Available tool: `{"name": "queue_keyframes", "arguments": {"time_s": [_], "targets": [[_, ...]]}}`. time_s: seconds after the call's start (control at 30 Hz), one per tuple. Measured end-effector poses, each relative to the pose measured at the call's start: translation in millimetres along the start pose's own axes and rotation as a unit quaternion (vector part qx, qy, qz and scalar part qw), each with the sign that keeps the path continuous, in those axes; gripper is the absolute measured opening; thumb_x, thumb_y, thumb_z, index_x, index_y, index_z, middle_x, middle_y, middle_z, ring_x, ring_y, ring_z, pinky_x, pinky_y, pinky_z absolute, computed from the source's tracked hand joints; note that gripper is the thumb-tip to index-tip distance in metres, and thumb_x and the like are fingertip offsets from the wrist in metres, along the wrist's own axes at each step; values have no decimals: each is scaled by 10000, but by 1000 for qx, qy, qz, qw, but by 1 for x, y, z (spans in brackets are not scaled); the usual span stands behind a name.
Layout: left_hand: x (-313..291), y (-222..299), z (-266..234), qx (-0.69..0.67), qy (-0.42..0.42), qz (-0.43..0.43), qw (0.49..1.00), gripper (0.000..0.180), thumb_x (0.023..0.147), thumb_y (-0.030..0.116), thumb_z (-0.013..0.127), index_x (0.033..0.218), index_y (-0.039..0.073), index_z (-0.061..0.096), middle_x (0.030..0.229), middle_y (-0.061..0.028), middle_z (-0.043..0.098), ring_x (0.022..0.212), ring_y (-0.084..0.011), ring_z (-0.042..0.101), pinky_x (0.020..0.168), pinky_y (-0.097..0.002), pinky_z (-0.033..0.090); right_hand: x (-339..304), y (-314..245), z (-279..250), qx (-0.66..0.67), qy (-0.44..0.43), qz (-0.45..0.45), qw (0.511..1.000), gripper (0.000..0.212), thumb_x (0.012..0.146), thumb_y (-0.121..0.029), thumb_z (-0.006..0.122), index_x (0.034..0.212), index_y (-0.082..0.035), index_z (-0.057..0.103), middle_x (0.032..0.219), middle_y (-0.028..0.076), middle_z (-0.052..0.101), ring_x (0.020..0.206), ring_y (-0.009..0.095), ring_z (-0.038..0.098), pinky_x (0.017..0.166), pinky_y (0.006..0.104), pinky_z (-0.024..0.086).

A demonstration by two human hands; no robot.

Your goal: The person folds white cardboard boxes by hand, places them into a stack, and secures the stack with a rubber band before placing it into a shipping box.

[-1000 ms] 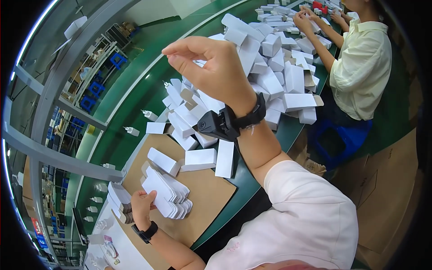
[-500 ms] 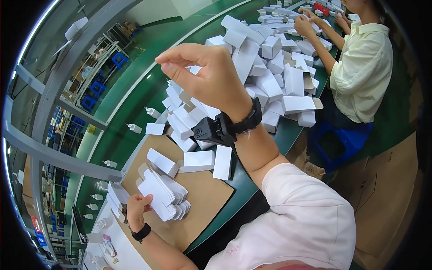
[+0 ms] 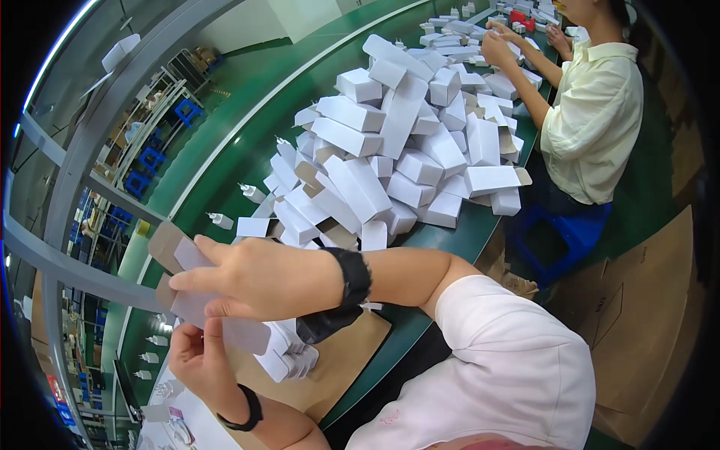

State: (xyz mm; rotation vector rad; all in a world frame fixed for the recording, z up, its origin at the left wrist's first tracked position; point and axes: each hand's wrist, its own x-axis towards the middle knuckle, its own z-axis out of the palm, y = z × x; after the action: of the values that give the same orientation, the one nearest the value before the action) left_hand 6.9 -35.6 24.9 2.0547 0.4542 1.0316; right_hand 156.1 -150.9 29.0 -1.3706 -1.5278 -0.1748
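A flat white carton [image 3: 246, 336] with brown inner flaps is held up between my two hands, tilted over the left part of the table. My left hand [image 3: 201, 364] pinches its lower edge between thumb and curled fingers. From above, my right hand [image 3: 262, 279] grips the same carton, its first fingers reaching along the flaps and its thumb near my left thumb. Part of the carton is hidden behind my right hand. Just below it, a stack of flat white cartons [image 3: 285, 358] lies on a brown cardboard sheet [image 3: 349, 356], partly covered by my right wrist.
A large heap of white boxes [image 3: 405, 142] fills the table beyond my hands. Small white plug-like pieces [image 3: 220, 220] stand along the green surface [image 3: 232, 161] at left. A co-worker [image 3: 592, 112] sits at far right on a blue stool [image 3: 559, 236]. A grey metal frame [image 3: 75, 172] rises at left.
My right hand has come down from above the box heap to the left. A flat carton is now up off the stack, held by both hands.
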Motion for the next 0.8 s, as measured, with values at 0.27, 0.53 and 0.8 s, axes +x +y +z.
{"name": "queue_keyframes", "arguments": {"time_s": [0.27, 0.53, 0.8], "targets": [[-16, -1, 17, 3, 87, 77, 993, 134, 808, 28, 643, 750, -17, 530, 686, 1, 509, 605, -62, 455, 549, -172, 367, 8, 13, 32, 84, 100, -71, 989, 358, 743, -330, 693, 984, -96, 572, 999, 197, 553, 646, 341, 597, 582, 330, 486], [-6, -6, 5, 68, -89, 150, 982, 566, 805, 111, 572, 1289, -21, 309, 1301, -135, 314, 1206, -228, 365, 966, -327, 305, 10, 9, 40, 188, 110, -100, 971, 321, 633, -247, 745, 794, -47, 552, 810, 102, 556, 661, 253, 550, 541, 307, 451], [-9, -17, 31, -21, 59, 124, 990, 806, 774, 14, 583, 1384, 65, 58, 1322, -182, 305, 1166, -258, 435, 945, -334, 374, 4, 6, 37, 246, 92, 12, 965, 344, 631, -176, 760, 861, -52, 536, 778, 69, 576, 657, 211, 577, 577, 288, 456]]}}
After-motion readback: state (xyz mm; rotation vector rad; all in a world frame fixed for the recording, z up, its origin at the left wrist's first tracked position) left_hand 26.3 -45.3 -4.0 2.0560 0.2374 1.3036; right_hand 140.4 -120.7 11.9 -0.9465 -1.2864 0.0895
